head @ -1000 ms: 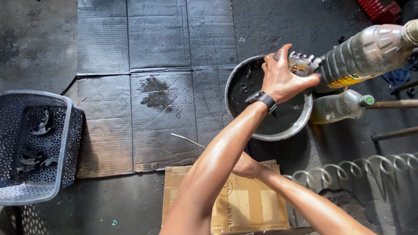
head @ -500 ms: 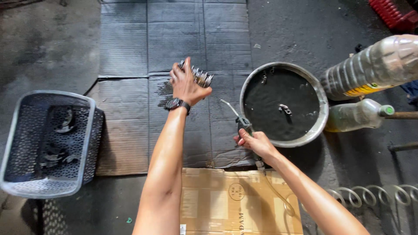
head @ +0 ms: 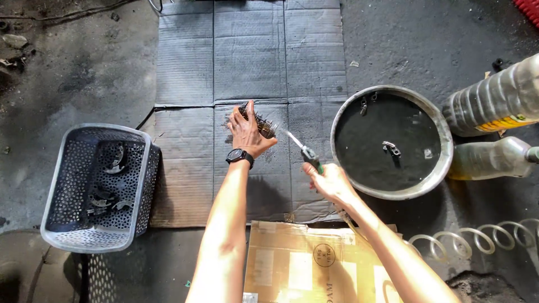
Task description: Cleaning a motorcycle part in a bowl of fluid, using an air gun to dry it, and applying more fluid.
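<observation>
Floor (head: 73, 73): dark, stained concrete. Flattened grey cardboard sheets (head: 250, 56) lie on it at centre, creased into panels, with a dark wet patch near the middle. Brown cardboard box (head: 303, 264) lies flat at the lower edge, overlapping the grey sheets. Left: grey perforated plastic basket (head: 56, 191), partly on the sheets. Right: round metal basin (head: 443, 140) of black liquid. Just beside the basin, two plastic bottles (head: 488, 160) on their sides. Coiled hose (head: 477, 238) at lower right.

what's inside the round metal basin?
The round metal basin holds dark liquid. One small metal part pokes out near the middle, and two small hooks hang at the far rim. Anything sunk below the opaque surface cannot be seen.
</observation>
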